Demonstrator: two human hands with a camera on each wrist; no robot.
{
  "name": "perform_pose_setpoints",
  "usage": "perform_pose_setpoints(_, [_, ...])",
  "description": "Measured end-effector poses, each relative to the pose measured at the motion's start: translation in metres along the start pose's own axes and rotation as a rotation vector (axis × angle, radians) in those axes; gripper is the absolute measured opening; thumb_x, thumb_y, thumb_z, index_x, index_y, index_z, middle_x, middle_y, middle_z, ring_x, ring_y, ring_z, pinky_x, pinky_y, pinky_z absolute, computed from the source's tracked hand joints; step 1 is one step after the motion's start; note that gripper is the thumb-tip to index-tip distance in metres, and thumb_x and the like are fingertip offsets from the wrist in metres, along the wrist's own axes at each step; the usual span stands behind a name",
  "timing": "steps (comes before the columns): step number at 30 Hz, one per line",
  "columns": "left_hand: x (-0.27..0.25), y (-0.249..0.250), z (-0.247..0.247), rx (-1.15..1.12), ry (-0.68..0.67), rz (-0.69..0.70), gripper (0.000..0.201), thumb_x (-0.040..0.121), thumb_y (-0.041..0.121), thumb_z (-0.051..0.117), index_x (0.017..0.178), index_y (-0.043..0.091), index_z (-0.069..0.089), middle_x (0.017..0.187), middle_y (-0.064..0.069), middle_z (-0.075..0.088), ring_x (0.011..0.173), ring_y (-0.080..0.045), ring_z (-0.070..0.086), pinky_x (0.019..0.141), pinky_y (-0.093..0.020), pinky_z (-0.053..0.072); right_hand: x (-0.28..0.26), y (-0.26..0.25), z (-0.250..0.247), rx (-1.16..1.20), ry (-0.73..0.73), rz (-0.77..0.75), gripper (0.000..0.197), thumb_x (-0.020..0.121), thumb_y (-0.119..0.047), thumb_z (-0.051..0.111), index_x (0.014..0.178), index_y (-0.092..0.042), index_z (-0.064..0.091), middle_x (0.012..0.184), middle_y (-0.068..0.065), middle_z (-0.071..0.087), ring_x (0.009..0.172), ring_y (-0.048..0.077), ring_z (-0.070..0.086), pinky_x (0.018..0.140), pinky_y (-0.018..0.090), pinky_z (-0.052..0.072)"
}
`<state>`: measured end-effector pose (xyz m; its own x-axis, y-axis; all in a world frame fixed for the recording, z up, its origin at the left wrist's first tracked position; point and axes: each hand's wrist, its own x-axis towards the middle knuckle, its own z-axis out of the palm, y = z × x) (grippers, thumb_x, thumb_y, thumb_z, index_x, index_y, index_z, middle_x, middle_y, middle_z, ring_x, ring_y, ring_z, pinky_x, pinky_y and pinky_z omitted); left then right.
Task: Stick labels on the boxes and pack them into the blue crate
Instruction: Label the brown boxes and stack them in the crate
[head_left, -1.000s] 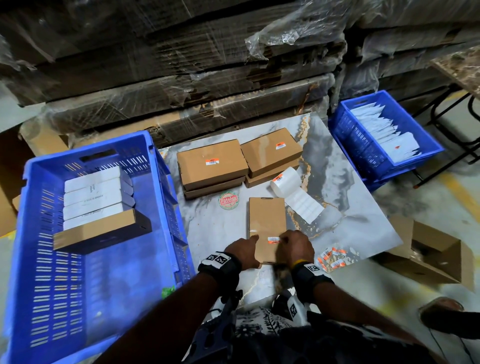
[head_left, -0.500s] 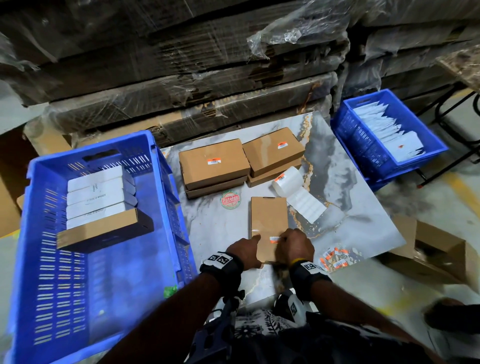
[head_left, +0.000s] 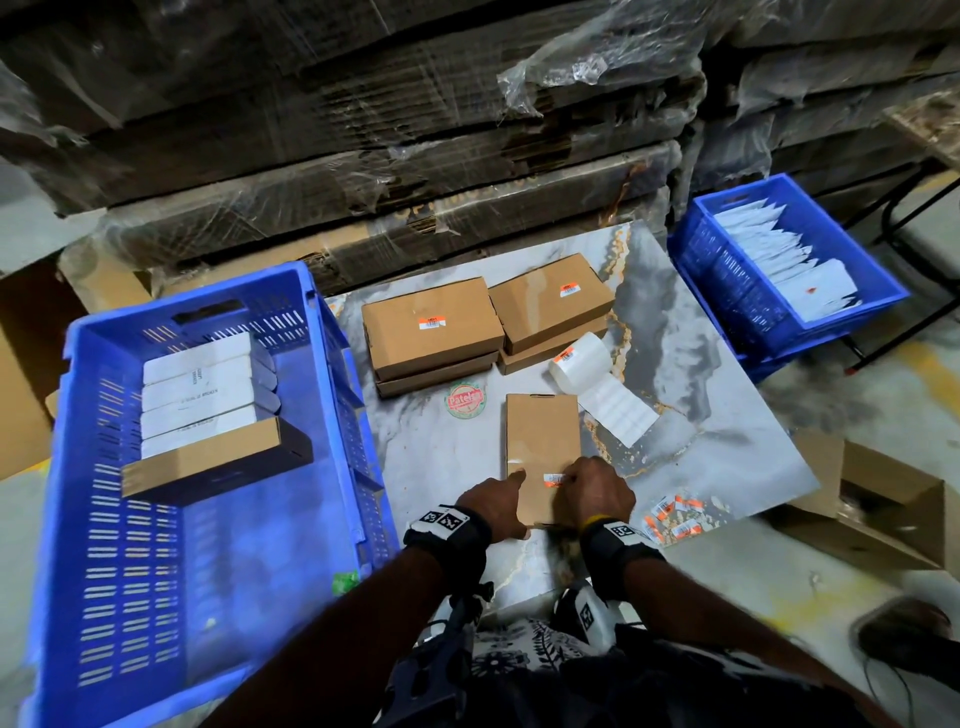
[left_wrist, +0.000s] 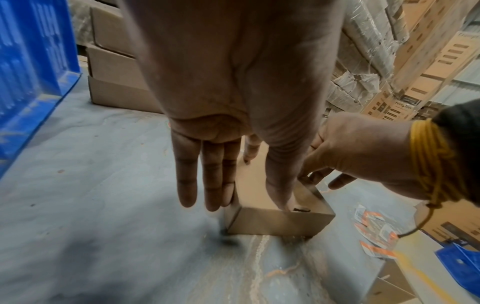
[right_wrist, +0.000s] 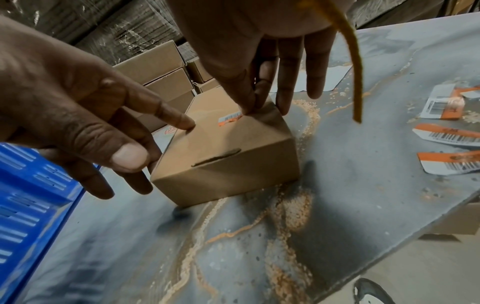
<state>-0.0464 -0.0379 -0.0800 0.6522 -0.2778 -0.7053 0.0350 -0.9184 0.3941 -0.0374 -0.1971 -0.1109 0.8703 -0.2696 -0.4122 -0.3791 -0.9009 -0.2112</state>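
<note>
A brown box (head_left: 540, 447) lies flat on the marble table (head_left: 727, 415), beside the blue crate (head_left: 208, 597). The left hand (head_left: 496, 506), fingers straight, steadies its edge so the right hand (head_left: 597, 491) can press an orange-and-white label (right_wrist: 230, 119) down with extended fingertips.

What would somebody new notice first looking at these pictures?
Probably the two hands at the near edge of the marble-patterned tabletop: the left hand steadies a brown cardboard box while the right hand presses an orange-and-white label onto its top. Next, the big blue crate on the left, with boxes packed along its far end.
</note>
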Motion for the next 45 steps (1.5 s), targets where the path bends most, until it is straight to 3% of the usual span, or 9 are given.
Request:
perform_pose_setpoints(14, [0.002,-0.001,0.003,0.011,0.018,-0.004,0.093,0.082,0.034,0.075,0.154,0.020,0.019,0.134,-0.021,0.054,0.120,-0.036,0.056,0.096,-0.041,0.049,-0.001,0.008,-0.002,0.090,-0.008,-0.007,0.016,0.089,-0.033,0.055,0.098,-0.030,0.068,0.112,0.002,0.061,0.101,0.028,0.063,0.084,0.033,0.048])
perform_pose_setpoints(24, [0.004,-0.002,0.004,0.003,0.014,-0.002,0.096,0.081,0.034,0.075,0.156,0.020,0.015,0.135,-0.020,0.054,0.120,-0.035,0.055,0.095,-0.041,0.049,-0.004,0.019,-0.002,0.090,-0.044,-0.113,0.016,0.087,-0.027,0.056,0.100,-0.033,0.062,0.115,0.002,0.054,0.104,0.025,0.059,0.086,0.036,0.049])
perform_pose_setpoints(30, [0.005,-0.002,0.005,0.007,0.016,0.003,0.097,0.081,0.034,0.075,0.156,0.020,0.014,0.135,-0.019,0.054,0.121,-0.034,0.055,0.095,-0.039,0.049,-0.003,0.026,0.000,0.098,-0.046,-0.075,0.021,0.089,-0.037,0.058,0.110,-0.033,0.062,0.119,0.001,0.054,0.105,0.026,0.061,0.088,0.034,0.047])
perform_pose_setpoints(33, [0.005,-0.002,0.005,0.010,0.016,0.003,0.098,0.081,0.035,0.075,0.156,0.020,0.014,0.135,-0.019,0.054,0.120,-0.034,0.056,0.093,-0.039,0.050,-0.003,0.022,0.000,0.110,-0.055,-0.045,0.018,0.088,-0.039,0.059,0.104,-0.033,0.065,0.115,0.000,0.056,0.104,0.024,0.061,0.087,0.033,0.047])
perform_pose_setpoints(38, [0.005,-0.002,0.004,0.012,0.010,0.002,0.098,0.081,0.035,0.075,0.156,0.021,0.012,0.137,-0.020,0.052,0.122,-0.035,0.054,0.096,-0.040,0.049,0.001,0.019,0.002,0.323,-0.067,0.068,0.004,0.081,-0.028,0.064,0.082,-0.031,0.066,0.103,-0.002,0.058,0.095,0.023,0.063,0.083,0.031,0.049])
perform_pose_setpoints(45, [0.005,-0.002,0.003,0.010,0.005,0.007,0.097,0.082,0.034,0.074,0.155,0.020,0.013,0.137,-0.020,0.052,0.121,-0.035,0.054,0.096,-0.040,0.049,0.008,0.021,0.012,0.373,-0.103,-0.017,0.013,0.074,-0.022,0.066,0.068,-0.032,0.064,0.096,0.001,0.064,0.084,0.020,0.065,0.083,0.031,0.054])
